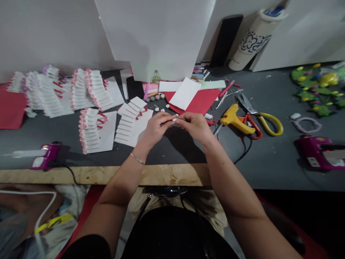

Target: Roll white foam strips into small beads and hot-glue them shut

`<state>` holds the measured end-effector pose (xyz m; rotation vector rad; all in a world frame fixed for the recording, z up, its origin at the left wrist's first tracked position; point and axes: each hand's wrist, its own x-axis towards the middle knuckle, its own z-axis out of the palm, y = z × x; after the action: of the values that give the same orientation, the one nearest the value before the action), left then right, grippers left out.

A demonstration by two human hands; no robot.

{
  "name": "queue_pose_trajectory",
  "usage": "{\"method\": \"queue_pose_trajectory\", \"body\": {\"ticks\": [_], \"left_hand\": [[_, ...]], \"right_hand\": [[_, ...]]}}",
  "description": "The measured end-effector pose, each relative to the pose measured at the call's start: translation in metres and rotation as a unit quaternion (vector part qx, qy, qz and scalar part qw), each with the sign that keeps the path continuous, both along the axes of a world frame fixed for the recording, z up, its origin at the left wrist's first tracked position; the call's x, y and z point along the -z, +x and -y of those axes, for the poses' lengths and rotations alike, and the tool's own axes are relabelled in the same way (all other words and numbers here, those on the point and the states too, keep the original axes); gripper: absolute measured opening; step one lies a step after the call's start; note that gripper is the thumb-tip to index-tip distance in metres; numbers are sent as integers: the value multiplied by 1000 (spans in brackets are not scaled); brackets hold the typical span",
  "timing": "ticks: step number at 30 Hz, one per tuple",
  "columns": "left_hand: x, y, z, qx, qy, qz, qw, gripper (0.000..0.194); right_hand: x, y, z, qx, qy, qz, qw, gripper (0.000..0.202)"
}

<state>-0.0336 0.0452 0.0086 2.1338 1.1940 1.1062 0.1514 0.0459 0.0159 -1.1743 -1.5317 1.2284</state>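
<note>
Between the fingertips of both hands is a small white piece [174, 119], too small and covered to name its kind. My left hand [159, 126] pinches it from one side, my right hand [194, 125] from the other, above the dark table. Just left of my left hand lies a fanned row of folded white cards [126, 124] with red sticks poking out. Small white round pieces [162, 110] rest beyond my fingers. A white card [185, 93] lies on a red sheet [199, 102] behind my right hand.
Right of my hands lie a yellow glue gun [234, 118] and scissors [269, 122]. Rows of white pieces with pink ends [91, 131] spread leftward. Purple power sockets [45, 156] sit at both sides. A tumbler [250, 41] and phone [225, 39] stand at the back.
</note>
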Motion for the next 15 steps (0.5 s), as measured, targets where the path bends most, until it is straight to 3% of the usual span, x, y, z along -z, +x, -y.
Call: {"method": "queue_pose_trajectory", "body": {"ticks": [5,15], "left_hand": [[0,3,0,-7,12,34,999,17],[0,5,-1,-13,26,36,999,26]], "right_hand": [[0,-1,3,51,41,41,997,19],[-1,1,4,9,94,50,994,24]]}}
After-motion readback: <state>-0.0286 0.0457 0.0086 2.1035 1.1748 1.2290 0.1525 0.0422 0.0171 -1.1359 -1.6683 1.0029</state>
